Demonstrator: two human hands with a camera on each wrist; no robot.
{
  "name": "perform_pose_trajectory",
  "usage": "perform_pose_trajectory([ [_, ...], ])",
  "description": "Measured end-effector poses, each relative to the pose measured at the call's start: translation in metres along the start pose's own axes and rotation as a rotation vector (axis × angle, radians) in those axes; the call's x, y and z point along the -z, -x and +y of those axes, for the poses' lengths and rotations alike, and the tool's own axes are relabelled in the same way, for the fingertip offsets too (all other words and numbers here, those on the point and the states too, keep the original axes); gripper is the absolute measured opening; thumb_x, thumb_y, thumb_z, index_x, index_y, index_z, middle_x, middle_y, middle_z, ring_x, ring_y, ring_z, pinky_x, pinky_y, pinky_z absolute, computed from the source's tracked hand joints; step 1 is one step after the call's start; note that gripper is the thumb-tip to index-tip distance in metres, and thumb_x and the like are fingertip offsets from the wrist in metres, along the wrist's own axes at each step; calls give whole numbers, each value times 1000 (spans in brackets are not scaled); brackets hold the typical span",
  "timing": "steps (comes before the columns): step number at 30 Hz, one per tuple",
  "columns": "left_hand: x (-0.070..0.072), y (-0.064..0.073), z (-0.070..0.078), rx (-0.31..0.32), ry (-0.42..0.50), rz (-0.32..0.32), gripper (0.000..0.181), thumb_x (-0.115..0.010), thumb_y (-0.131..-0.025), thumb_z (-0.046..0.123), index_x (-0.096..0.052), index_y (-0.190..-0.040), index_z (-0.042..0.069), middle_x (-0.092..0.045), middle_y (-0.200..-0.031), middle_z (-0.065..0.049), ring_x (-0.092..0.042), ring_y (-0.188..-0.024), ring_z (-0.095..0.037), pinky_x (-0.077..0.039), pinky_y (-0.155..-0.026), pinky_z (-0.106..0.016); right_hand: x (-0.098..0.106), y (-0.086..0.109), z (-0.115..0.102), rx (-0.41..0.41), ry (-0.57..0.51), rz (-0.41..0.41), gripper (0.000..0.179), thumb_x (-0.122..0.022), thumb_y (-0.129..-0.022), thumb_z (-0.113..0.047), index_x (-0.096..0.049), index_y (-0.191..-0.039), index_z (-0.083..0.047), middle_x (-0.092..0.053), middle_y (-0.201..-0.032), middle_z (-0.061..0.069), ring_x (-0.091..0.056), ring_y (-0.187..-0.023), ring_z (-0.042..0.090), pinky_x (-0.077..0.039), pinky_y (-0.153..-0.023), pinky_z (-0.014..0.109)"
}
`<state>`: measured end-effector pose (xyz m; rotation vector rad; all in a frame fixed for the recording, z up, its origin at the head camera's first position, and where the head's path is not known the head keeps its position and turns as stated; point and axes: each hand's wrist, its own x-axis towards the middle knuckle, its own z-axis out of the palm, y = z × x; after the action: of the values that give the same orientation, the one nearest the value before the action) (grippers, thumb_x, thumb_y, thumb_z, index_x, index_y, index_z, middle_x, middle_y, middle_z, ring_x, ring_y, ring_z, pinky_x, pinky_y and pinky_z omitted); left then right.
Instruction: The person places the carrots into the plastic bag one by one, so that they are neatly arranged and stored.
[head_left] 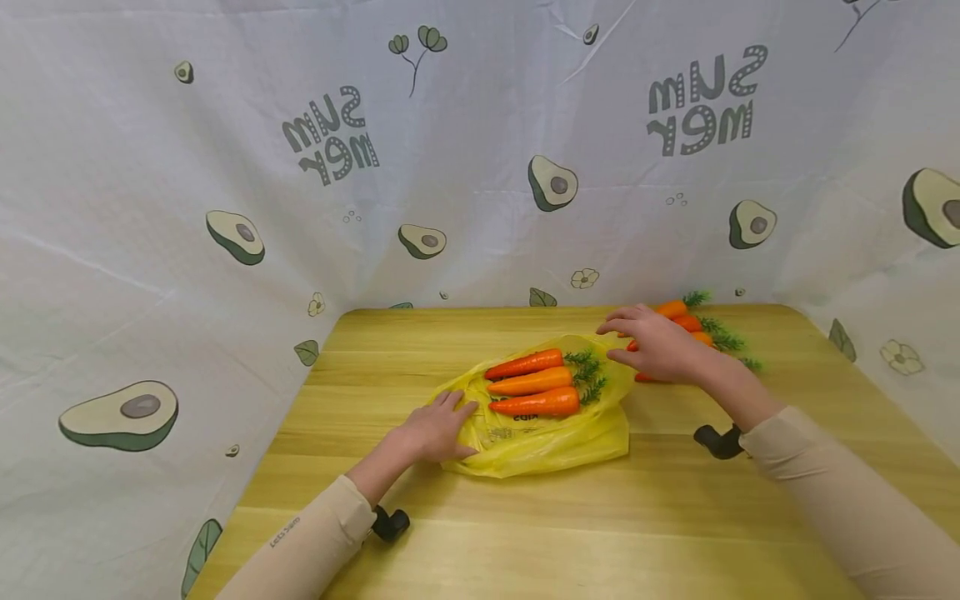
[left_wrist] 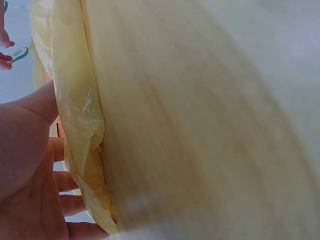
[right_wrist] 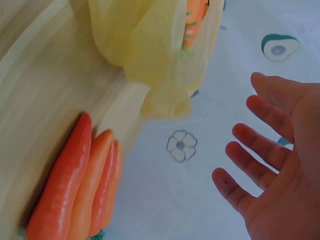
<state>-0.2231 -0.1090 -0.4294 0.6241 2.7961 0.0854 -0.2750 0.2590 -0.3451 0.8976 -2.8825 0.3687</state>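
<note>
A yellow plastic bag (head_left: 555, 454) lies flat on the wooden table. On it are three orange-red carrots (head_left: 532, 383), side by side, their green tops (head_left: 588, 371) pointing right. My left hand (head_left: 438, 429) touches the bag's left end with spread fingers; the left wrist view shows those fingers (left_wrist: 75, 205) against the yellow film (left_wrist: 80, 105). Above the table, between the bag and a second group of carrots (head_left: 688, 322), my right hand (head_left: 656, 346) hovers with parted fingers and holds nothing. It partly hides that group in the head view. In the right wrist view these carrots (right_wrist: 60, 185) lie apart from the hand.
The wooden table (head_left: 420, 542) runs back to a white curtain (head_left: 480, 125) printed with avocados, leaves and mirrored lettering. The curtain also hangs along the left and right sides. Black wrist camera mounts (head_left: 392, 525) stick out beside both wrists.
</note>
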Motion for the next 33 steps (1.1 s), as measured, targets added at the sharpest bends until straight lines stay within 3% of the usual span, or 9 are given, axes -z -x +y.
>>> perform_pose_trajectory([
  [16, -1, 1, -2, -10, 0, 18, 78, -69, -92, 52, -38, -156, 20, -27, -164, -13, -27, -151, -33, -42, -109, -58, 9, 21, 50, -32, -41, 24, 29, -70, -94, -12, -72, -123, -14, -68, -124, 13, -54, -120, 41, -42, -98, 61],
  [25, -1, 4, -1, -7, -2, 16, 79, -69, -92, 53, -38, -156, 20, -28, -164, -14, -27, -151, -34, -42, -109, -59, 4, 30, 67, -100, 2, -33, 43, -72, -94, -25, -66, -125, 3, -65, -125, 27, -54, -118, 52, -41, -98, 68],
  [33, 0, 3, 0, -7, 4, 11, 78, -68, -92, 52, -37, -157, 20, -26, -165, -13, -26, -152, -34, -40, -111, -59, -2, 39, 85, -102, -8, -36, 42, -71, -93, -29, -68, -127, -4, -65, -130, 22, -56, -121, 47, -43, -100, 63],
])
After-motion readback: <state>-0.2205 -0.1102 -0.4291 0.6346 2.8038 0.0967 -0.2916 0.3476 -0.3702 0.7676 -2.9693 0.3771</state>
